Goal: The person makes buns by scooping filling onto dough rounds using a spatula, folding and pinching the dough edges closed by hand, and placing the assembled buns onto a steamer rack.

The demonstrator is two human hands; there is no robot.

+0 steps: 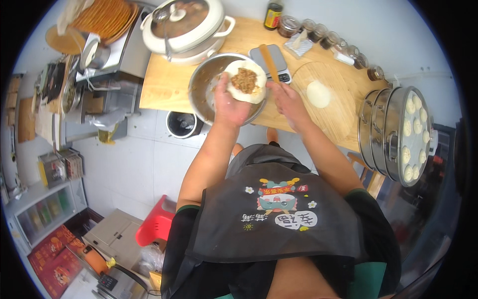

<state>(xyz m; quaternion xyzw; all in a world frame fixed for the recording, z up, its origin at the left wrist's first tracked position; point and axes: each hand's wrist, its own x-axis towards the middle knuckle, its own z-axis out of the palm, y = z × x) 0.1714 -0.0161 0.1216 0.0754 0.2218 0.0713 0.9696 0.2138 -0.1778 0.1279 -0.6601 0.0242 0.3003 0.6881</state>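
Observation:
My left hand (232,106) holds up a round dough wrapper (230,88), its palm and thumb supporting the disc. Brown minced filling (244,80) lies in the middle of the dough. Beneath it is a large steel bowl (203,71) with bits of filling on its inner wall. In my right hand (289,102) is the lower end of a flat wooden spatula (269,61), which points away from me over a kitchen scale (274,56). To the right, another flat dough wrapper (318,94) rests on a round wooden board (332,116).
Stacked steel steamer trays (379,130) at the right edge carry several pleated buns (407,127). A lidded white cooker (185,31) stands behind the bowl. Spice jars (317,33) and a dark sauce bottle (273,15) line the wall. Below the table is a bin (183,124); a red chair (155,224) stands behind left.

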